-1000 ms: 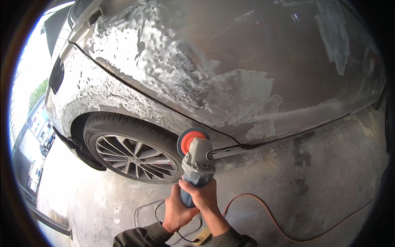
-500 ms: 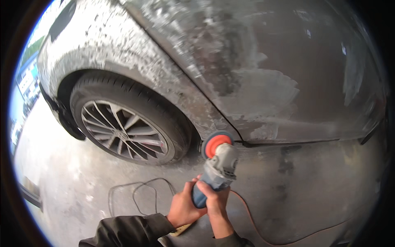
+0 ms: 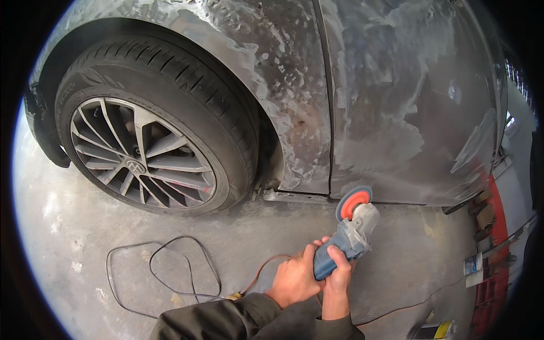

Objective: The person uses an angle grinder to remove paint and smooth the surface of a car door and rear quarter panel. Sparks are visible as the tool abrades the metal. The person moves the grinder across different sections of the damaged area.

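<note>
Both my hands are wrapped round the blue body of an angle grinder [image 3: 344,243] with a grey head and a red-orange disc [image 3: 355,205] rimmed in blue-grey. My left hand [image 3: 296,276] grips from the left; my right hand [image 3: 339,277] closes on the right side, its thumb along the body. The disc faces up and left beside the lower front edge of the car door [image 3: 391,136]; whether it touches the panel I cannot tell. Left of the door seam, the fender [image 3: 294,113] carries patchy, scuffed grey paint and filler.
The wheel [image 3: 144,164] and its dark tyre fill the left. A dark cable [image 3: 198,255] loops on the concrete floor, joined to an orange cord [image 3: 263,266] near a yellow connector. A red rack [image 3: 498,221], a white tub [image 3: 473,265] and a black-yellow can [image 3: 439,330] are at right.
The grinder, held in both hands, has moved right, from the fender's lower corner to the door's lower front edge. The view has shifted, so wheel and seam appear differently placed.
</note>
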Demonstrator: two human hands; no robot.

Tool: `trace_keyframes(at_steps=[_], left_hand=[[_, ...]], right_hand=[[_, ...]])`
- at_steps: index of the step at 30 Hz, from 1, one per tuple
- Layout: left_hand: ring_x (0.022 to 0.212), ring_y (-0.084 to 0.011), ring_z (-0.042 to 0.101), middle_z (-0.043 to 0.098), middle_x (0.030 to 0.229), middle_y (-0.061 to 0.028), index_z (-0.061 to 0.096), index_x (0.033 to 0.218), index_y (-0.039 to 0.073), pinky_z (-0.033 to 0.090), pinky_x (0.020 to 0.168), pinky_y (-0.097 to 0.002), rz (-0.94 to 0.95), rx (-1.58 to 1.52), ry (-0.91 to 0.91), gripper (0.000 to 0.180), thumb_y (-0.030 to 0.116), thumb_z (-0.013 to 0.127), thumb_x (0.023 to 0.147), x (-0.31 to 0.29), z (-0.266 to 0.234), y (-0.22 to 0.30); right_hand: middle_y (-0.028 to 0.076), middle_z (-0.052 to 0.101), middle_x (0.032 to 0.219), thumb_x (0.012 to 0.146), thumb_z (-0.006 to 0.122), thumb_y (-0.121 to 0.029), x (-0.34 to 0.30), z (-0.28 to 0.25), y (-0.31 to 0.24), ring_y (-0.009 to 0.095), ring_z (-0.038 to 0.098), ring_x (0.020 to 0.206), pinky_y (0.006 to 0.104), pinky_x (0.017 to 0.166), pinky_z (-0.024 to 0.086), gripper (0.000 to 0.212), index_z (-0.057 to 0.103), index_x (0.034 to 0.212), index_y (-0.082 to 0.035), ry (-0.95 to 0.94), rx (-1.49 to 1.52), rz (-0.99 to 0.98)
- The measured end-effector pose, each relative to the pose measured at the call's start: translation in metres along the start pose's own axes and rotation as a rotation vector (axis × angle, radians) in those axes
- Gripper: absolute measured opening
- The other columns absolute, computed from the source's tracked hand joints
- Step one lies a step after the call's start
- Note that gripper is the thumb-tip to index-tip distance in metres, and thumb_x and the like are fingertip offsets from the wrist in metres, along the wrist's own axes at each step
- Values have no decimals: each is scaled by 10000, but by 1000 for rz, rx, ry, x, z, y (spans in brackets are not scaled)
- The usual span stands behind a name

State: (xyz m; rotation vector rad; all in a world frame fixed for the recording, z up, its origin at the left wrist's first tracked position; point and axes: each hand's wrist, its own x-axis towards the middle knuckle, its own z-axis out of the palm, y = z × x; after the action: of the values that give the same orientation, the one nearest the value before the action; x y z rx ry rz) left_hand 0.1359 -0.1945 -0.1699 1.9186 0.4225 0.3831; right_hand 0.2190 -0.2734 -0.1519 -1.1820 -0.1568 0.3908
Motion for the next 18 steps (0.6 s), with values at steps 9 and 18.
trace_keyframes(at_steps=[9, 18], left_hand=[[928, -491, 685, 700, 1002, -287, 477, 1289, 23, 561, 802, -505, 11, -52, 86, 762, 294, 861, 689, 13, -17, 10], [981, -463, 699, 700, 1051, -286, 466, 1272, 8, 553, 806, -483, 104, 19, 156, 793, 283, 899, 666, 36, -30, 19]], right_hand=[[128, 683, 1026, 780, 746, 47, 12, 23, -8, 243, 702, 902, 392, 856, 592, 400, 624, 1161, 41, -88, 16, -100], [88, 717, 984, 778, 782, 9, 36, 40, -17, 190, 716, 906, 344, 830, 572, 312, 684, 1074, 33, -175, -118, -123]])
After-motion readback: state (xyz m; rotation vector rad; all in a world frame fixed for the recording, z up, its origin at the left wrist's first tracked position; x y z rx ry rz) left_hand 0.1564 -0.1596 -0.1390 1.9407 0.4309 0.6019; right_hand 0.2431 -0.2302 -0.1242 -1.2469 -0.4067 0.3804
